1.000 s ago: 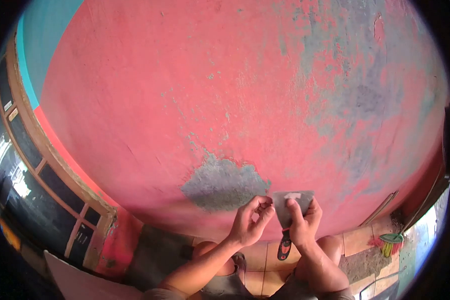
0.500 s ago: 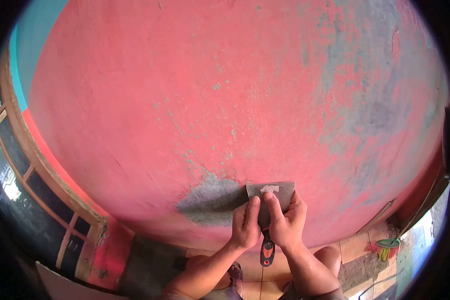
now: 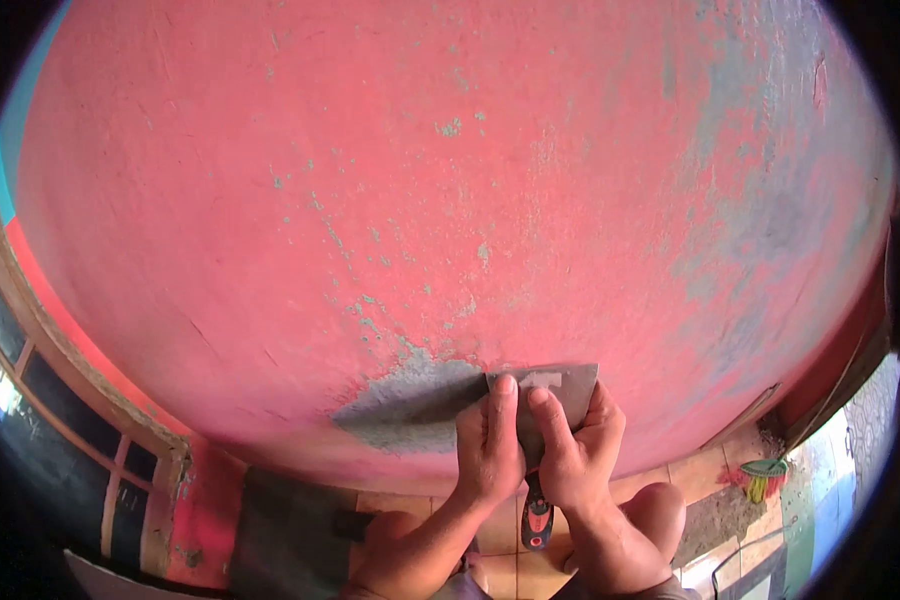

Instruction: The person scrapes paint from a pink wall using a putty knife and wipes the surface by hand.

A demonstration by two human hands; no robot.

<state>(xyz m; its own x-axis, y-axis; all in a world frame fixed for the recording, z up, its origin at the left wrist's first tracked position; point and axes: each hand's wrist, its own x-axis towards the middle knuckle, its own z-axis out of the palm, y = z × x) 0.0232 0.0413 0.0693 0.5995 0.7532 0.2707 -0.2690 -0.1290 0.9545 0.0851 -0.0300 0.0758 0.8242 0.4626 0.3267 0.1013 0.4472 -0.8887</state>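
Note:
Both my hands grip a wide putty knife (image 3: 568, 398), its flat metal blade up against the pink wall (image 3: 300, 220). My left hand (image 3: 490, 445) is closed on the blade's left side, thumb lying up along it. On the right side my right hand (image 3: 578, 445) is wrapped round it, thumb pressed on the blade face near a pale smear. The black and red handle (image 3: 537, 515) hangs down between my wrists. Left of the blade is a grey bare patch (image 3: 410, 405) where the paint has come off.
A window frame (image 3: 80, 390) with dark panes stands at the left. Greenish-grey worn paint (image 3: 760, 190) covers the wall's right side. Below is a tiled floor (image 3: 500, 575), with a green and red broom (image 3: 765, 470) at the right. My bent knee (image 3: 658, 505) shows beside my right arm.
My view has shifted a little, so the window frame sits further left. My left thumb has moved up to the blade's top left corner; both hands keep hold of the putty knife.

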